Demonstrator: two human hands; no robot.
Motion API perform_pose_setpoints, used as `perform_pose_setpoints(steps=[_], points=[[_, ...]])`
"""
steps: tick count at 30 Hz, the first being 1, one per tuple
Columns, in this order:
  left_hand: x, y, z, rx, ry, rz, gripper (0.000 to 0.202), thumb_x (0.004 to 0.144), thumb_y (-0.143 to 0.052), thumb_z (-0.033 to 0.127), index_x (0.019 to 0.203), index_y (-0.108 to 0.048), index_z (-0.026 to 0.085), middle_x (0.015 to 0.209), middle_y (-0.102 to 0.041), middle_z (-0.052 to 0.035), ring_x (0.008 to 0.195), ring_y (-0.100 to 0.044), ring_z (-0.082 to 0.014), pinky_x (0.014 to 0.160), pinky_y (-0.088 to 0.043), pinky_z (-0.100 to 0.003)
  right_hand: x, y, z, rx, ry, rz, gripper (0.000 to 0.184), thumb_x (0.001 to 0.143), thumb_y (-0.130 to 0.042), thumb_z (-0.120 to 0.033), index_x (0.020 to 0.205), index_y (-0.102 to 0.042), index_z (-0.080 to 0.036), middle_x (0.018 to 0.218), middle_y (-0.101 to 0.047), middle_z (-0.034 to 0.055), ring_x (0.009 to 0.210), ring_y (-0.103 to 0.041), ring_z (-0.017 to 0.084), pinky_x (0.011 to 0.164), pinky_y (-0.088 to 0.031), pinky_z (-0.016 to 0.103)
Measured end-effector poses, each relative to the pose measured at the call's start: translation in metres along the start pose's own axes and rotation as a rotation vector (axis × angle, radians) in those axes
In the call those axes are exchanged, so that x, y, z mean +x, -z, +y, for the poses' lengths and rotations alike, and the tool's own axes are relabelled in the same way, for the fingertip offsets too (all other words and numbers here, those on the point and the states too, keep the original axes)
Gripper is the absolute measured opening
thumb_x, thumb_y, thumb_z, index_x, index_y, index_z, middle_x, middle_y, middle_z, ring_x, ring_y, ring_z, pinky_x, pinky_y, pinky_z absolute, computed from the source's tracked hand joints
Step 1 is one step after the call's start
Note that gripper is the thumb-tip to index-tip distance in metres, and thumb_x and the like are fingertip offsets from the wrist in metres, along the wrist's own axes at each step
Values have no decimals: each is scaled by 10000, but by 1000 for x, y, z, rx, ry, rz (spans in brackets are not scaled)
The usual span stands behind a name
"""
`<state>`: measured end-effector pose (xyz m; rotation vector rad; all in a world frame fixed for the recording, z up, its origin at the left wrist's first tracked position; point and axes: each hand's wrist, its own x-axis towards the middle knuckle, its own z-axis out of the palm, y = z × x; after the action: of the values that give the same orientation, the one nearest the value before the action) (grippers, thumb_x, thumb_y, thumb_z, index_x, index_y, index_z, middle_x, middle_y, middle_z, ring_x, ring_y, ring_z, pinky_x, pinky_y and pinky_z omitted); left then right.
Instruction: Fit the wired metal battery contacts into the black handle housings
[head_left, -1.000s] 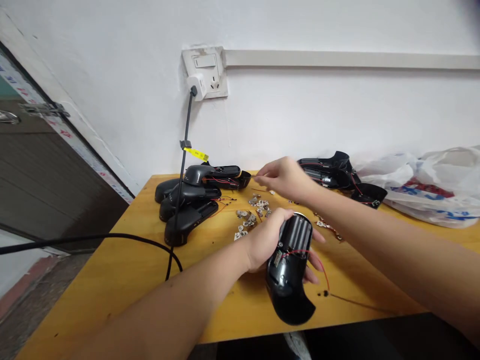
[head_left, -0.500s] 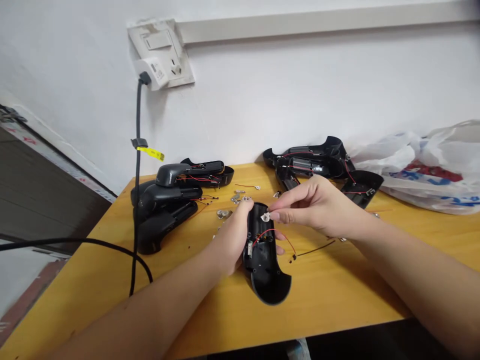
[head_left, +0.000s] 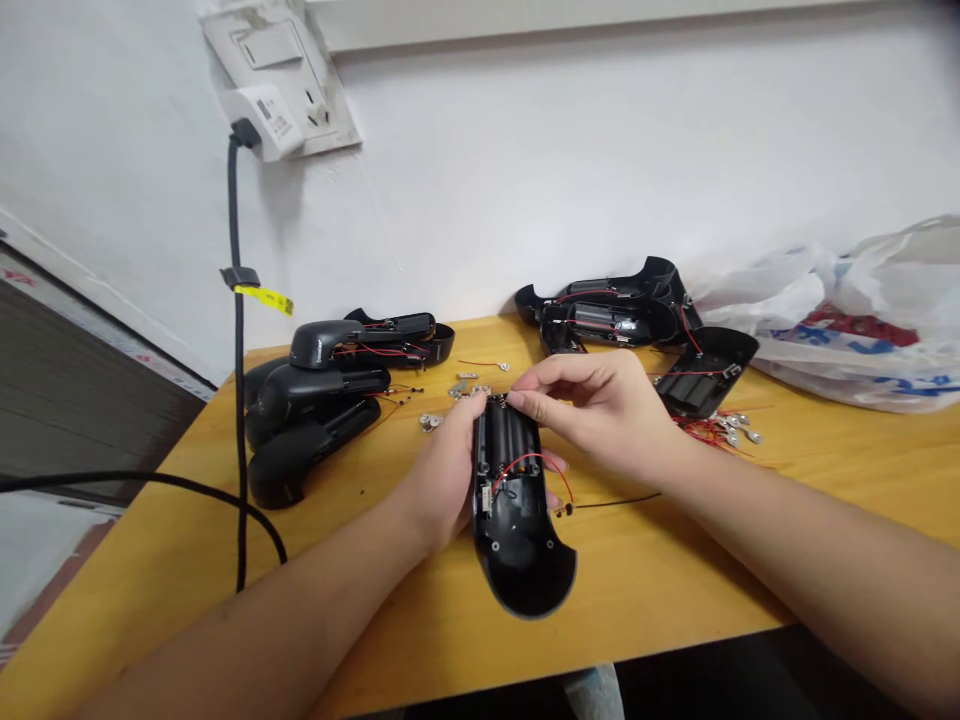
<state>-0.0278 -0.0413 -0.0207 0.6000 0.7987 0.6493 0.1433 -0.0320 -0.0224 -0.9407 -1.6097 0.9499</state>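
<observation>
My left hand [head_left: 448, 468] is wrapped round a black plastic housing [head_left: 523, 560], thumb along its left edge and fingertips showing at its right side. The housing lies with its hollow inside facing up, its rounded, hooked end towards me. A red wire [head_left: 536, 458] arcs across its middle, and a dark wire trails off to the right. At the housing's far end, the thumb and forefinger of my right hand [head_left: 600, 400] pinch a small metal battery contact [head_left: 504, 402] with a spring, set at the end of the battery slot. The fingertips partly hide it.
More black housings [head_left: 319, 390] are piled at the left, and wired ones [head_left: 622, 310] stand at the back right. Metal contacts [head_left: 431, 422] lie beyond my left hand, others with red wires [head_left: 724, 430] at right. A plastic bag [head_left: 862, 330] and a hanging cable [head_left: 238, 400] flank the table.
My right hand has carried the metal contact from above the battery slot to the housing's far end. My left hand keeps its hold. The whole view has shifted slightly.
</observation>
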Motion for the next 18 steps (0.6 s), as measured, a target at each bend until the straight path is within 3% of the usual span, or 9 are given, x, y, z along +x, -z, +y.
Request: perform_pose_setpoints(steps=[5,9,13,18], points=[[-1,5,-1,47,-43,-74,606,1000,-243,509,1269,-590,92,833,-750,-155,599,-712,-249,571,-572,-340,0,1,-4,114,-22,2,137,865,-793,-279,852,-770,-145,788,-747,51,658,-668,133,603,-574,256],[-3,6,0,93,-77,-99,594,947,-316,548,1104,-658,89,812,-740,-157,622,-708,-246,555,-549,-313,2,2,-5,202,-15,10,123,834,-827,-257,836,-766,-150,750,-728,31,610,-646,113,575,-565,242],[-6,5,2,100,-144,-119,538,887,-333,537,936,-657,110,778,-722,-149,614,-679,-226,568,-532,-306,5,5,-7,170,59,102,117,799,-853,-225,800,-759,-156,756,-737,29,647,-661,112,627,-566,241],[-7,4,2,93,-133,-152,521,882,-308,535,909,-625,122,771,-725,-158,623,-669,-235,584,-521,-325,7,7,-11,128,73,166,105,815,-835,-224,793,-752,-164,778,-749,36,687,-684,125,647,-575,250]])
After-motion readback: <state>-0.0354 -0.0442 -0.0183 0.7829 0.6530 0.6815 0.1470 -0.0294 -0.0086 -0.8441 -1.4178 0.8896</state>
